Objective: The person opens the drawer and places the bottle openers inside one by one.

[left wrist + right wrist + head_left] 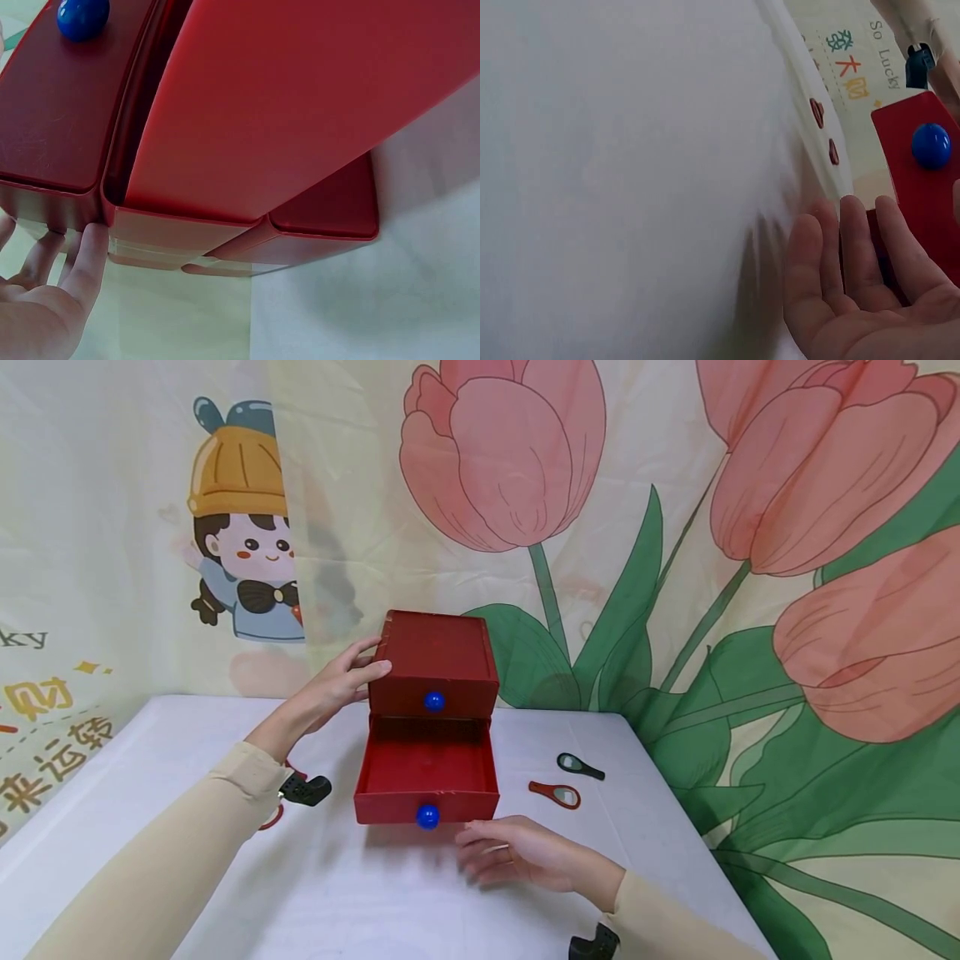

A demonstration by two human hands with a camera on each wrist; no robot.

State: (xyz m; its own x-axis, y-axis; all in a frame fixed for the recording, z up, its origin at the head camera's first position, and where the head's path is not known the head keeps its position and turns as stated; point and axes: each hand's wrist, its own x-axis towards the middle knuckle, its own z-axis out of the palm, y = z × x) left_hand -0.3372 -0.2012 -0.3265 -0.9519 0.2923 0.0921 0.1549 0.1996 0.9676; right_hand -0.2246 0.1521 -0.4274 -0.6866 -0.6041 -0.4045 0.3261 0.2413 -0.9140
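A red drawer box (438,647) with blue knobs stands on the white table. Its upper drawer is closed, and the drawer (427,764) beneath is pulled out with a bare floor. My left hand (330,689) lies against the box's upper left side, thumb at the top edge. In the left wrist view its fingers (90,262) touch the side wall, fairly straight. Just below the pulled-out drawer's front right corner is my right hand (517,856), fingers loosely bent and nothing held. In the right wrist view that hand (877,300) is palm up, near the drawer's blue knob (931,146).
Right of the box lie a small black-handled item with an oval clear end (580,766) and a similar orange-red one (555,794). Red loop-shaped things (273,817) lie partly hidden behind my left wrist. A printed cloth (337,485) hangs behind the table.
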